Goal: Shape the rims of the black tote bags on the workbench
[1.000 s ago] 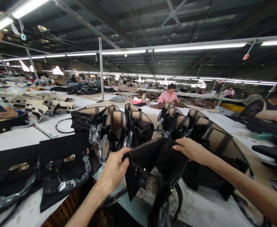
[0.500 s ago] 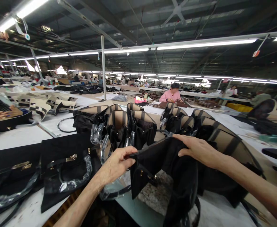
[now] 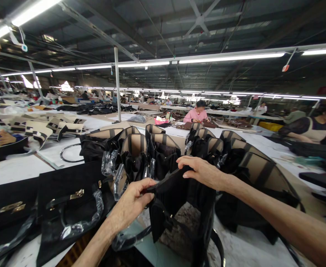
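A black handbag (image 3: 198, 196) stands in front of me at the table's near edge, its top rim running between my hands. My left hand (image 3: 135, 196) pinches the left end of that rim between thumb and fingers. My right hand (image 3: 200, 170) lies over the rim further right, fingers bent across it and thumb on the near side. A plastic-wrapped handle (image 3: 132, 237) hangs at the bag's lower left. Through the gap between the bag's parts a mottled grey surface shows. The bag's lower part runs out of view.
Two flat black bags (image 3: 71, 200) with gold clasps lie at left. Several upright black bags (image 3: 135, 148) with beige linings stand behind and right. A loose handle ring (image 3: 70, 152) lies at left. Co-workers sit at far left, across (image 3: 198, 113) and at right (image 3: 310, 128).
My right hand has slid left along the rim, nearer to my left hand. The left hand keeps its pinch. The view has shifted slightly to the right.
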### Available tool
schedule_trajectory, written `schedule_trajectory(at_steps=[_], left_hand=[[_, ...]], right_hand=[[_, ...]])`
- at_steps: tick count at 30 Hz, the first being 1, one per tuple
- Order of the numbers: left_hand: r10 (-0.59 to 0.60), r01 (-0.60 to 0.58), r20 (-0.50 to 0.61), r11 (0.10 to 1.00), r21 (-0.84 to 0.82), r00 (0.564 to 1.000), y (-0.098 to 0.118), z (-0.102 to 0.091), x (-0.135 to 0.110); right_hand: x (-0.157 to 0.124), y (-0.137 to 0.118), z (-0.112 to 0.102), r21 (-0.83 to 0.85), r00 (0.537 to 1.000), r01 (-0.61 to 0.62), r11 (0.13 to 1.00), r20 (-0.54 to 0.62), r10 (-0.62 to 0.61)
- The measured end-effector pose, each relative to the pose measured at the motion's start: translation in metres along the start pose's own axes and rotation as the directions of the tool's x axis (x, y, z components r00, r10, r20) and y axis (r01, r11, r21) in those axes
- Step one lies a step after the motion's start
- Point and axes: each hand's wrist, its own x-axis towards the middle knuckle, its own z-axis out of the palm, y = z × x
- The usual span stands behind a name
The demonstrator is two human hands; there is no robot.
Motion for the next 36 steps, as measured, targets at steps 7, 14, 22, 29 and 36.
schedule_trajectory(at_steps=[7, 14, 22, 29, 36], left_hand=[[-0.01, 0.01, 0.001, 1.0, -0.006, 1.0, -0.001, 0.002, 0.0], [-0.018, 0.018, 0.001, 1.0, 0.013, 1.0, 0.004, 0.006, 0.0], [-0.031, 0.03, 0.025, 0.998, 0.051, 0.999, 0.009, 0.008, -0.001], [-0.04, 0.043, -0.015, 0.965, 0.258, 0.999, 0.027, 0.011, 0.036], [-0.13, 0.084, 0.057, 0.861, 0.502, 0.99, 0.034, 0.024, 0.071]], right_hand=[[0.009, 0.007, 0.008, -0.038, 0.997, -0.049, 0.998, -0.054, 0.047], [0.01, 0.005, 0.008, -0.032, 0.989, -0.134, 0.99, -0.065, 0.132], [0.011, 0.007, 0.007, -0.032, 0.983, -0.169, 0.985, -0.072, 0.166], [0.011, 0.004, 0.006, -0.057, 0.977, -0.21, 0.976, -0.06, 0.206], [0.01, 0.007, 0.005, -0.072, 0.981, -0.194, 0.978, -0.046, 0.191]])
